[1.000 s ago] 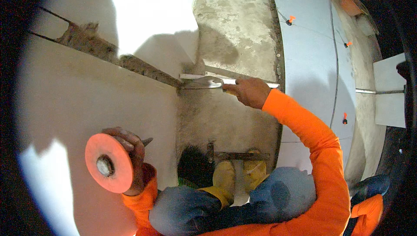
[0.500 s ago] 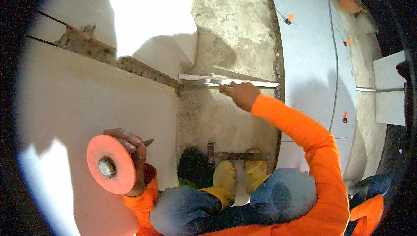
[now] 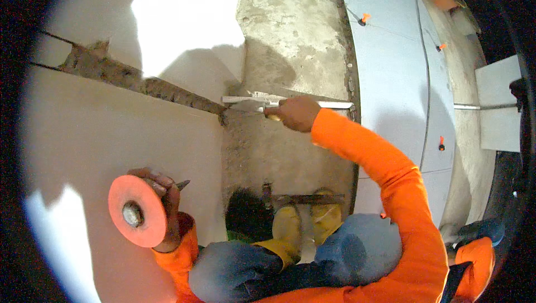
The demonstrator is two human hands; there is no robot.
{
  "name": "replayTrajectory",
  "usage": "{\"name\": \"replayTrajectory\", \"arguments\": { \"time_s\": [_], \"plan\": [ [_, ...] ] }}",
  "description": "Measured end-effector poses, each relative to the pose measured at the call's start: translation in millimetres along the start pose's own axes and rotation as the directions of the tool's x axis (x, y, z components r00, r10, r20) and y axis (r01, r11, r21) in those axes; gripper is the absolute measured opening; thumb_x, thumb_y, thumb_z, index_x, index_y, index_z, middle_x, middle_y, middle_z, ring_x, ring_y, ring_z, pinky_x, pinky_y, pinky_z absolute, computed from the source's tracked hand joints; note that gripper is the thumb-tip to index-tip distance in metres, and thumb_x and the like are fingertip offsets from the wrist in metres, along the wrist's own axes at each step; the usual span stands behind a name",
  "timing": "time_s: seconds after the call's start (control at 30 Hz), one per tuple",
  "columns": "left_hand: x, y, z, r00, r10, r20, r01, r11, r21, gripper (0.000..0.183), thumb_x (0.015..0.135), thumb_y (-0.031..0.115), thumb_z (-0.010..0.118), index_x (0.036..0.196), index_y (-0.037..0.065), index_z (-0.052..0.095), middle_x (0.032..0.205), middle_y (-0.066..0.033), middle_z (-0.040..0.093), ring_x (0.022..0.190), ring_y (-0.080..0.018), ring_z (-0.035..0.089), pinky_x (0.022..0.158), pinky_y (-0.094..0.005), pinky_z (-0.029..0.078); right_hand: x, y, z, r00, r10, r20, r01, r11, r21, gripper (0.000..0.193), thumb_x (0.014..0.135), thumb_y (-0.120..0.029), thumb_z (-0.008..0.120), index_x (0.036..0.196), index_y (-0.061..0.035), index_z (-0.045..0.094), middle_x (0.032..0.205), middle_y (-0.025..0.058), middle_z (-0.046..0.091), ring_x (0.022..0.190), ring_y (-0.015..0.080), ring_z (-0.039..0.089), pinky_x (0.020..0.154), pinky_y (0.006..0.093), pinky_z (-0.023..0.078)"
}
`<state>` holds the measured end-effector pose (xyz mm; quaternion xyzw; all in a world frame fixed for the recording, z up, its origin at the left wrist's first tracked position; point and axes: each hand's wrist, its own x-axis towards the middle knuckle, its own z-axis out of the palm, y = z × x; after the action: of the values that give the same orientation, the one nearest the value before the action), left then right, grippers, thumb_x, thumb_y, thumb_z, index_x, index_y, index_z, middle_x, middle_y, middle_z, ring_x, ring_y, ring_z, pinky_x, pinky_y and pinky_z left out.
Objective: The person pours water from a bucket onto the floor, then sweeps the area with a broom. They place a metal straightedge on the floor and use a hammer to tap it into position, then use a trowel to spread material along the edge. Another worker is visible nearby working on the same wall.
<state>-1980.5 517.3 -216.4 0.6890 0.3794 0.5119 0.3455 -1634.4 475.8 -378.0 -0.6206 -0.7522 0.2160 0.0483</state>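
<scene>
My right hand (image 3: 300, 113) is closed round the pale handle of a trowel (image 3: 254, 107). Its flat metal blade points left and lies along a white strip (image 3: 329, 104) that crosses the rough cement floor. In my left hand (image 3: 171, 216) is a round salmon-orange disc (image 3: 151, 196) with a grey lump at its centre. A dark pointed tip (image 3: 183, 184) sticks out beyond the fingers; the rest of that piece is hidden.
Large pale tiles (image 3: 134, 135) lie at left, split by a rough open joint (image 3: 145, 85). Grey tiles (image 3: 391, 52) with orange clips (image 3: 364, 19) lie at right. A dark brush (image 3: 245, 211) and a bar (image 3: 312, 198) sit by my yellow boots (image 3: 287, 227). Another person's orange sleeve (image 3: 474, 267) shows at lower right.
My right hand and the trowel have slid a little left along the white strip. The view has shifted slightly; my left hand still holds the disc.
</scene>
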Motion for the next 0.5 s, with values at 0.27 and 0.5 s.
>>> {"name": "replayTrajectory", "arguments": {
  "time_s": [0.27,0.5],
  "plan": [
    [9.1,9.0,1.3,0.997,0.039,0.072,-0.035,0.998,-0.053,0.036,0.069,-0.015,0.073,0.094,0.007,0.058,0.093,-0.0069,0.059,0.076,-0.0183,0.058,0.061,-0.0304,0.051,-53.8,28.7,32.3,0.975,0.222,-0.003,-0.222,0.974,-0.045,0.058,0.088,-0.008,0.057,0.142,-0.0282,0.052,0.1,0.0154,0.066,0.082,0.0367,0.07,0.069,0.0483,0.056],
    [13.5,1.8,2.6,1.0,-0.024,0.012,0.026,0.995,-0.097,0.036,0.07,-0.014,0.073,0.096,0.006,0.057,0.093,-0.0072,0.059,0.075,-0.0185,0.058,0.058,-0.0303,0.05,-57.7,50.3,13.3,0.988,0.146,0.047,-0.145,0.989,-0.011,0.055,0.088,-0.012,0.058,0.14,-0.0283,0.055,0.098,0.0139,0.066,0.083,0.0365,0.069,0.071,0.0497,0.056]
  ]
}}
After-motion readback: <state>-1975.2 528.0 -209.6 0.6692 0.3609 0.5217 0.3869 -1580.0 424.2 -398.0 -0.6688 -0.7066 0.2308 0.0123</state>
